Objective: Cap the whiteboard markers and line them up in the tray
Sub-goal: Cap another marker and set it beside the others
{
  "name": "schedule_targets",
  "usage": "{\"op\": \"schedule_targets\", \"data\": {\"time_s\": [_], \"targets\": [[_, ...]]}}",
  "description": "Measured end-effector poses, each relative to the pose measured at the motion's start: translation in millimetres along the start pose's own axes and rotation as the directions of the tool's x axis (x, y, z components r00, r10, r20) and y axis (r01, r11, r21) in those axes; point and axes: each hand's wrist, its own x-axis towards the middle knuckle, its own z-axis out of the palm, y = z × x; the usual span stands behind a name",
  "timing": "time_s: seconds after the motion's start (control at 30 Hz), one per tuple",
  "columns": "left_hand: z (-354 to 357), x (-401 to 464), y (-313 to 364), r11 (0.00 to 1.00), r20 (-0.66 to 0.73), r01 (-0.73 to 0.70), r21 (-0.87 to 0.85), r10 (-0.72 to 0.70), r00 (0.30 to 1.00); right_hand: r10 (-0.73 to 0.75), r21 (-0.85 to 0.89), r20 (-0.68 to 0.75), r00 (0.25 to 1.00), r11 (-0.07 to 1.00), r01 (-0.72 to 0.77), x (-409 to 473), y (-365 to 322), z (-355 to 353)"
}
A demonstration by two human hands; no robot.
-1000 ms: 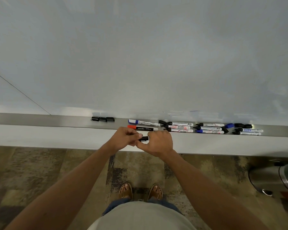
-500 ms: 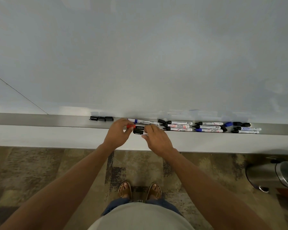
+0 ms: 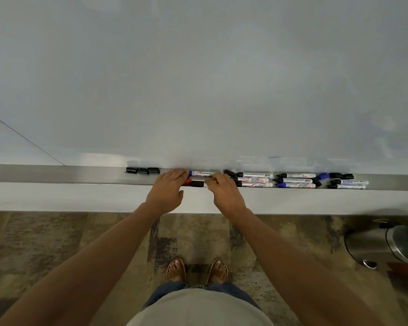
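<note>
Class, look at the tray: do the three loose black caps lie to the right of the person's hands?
No: the three loose black caps lie in the tray to the left of the left hand and right hand.

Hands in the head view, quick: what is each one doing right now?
Left hand: open, fingers straight, touching the marker ends in the tray.
Right hand: fingers curled at the black marker; whether they pinch it cannot be told.
</note>
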Motion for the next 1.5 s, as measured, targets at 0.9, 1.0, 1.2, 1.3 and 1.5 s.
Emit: {"op": "schedule_targets", "data": {"time_s": [0.9, 1.0, 1.2, 1.3, 1.5], "targets": [[4.3, 3.0, -11.8, 0.999, 0.011, 0.025, -0.049, -0.025, 1.000, -0.167, -0.082, -0.079, 0.983, 0.984, 0.160, 12.5, -9.5, 14.7], [6.3, -0.4, -11.2, 1.000, -0.002, -0.002, -0.027, 0.001, 1.000, -0.212, -0.147, -0.076, 0.974, 0.969, 0.199, 7.2, -7.0, 16.7], [7.6, -1.0, -7.6, 1.000, 0.005, 0.011, 0.012, -0.011, 1.000, -0.213, -0.225, 0.038, 0.976, 0.950, 0.216, 0.1, -3.7, 20.2], [6.7, -1.0, -6.0, 1.000, 0.013, 0.022, 0.006, -0.022, 1.000, -0.220, -0.223, 0.067, 0.973, 0.947, 0.230, -5.3, 0.3, 22.4], [0.5, -4.7, -6.7, 0.992, -0.198, 0.077, -0.100, -0.095, 0.976, -0.192, -0.164, 0.070, 0.979, 0.966, 0.201, -7.6, 0.5, 22.1]]}}
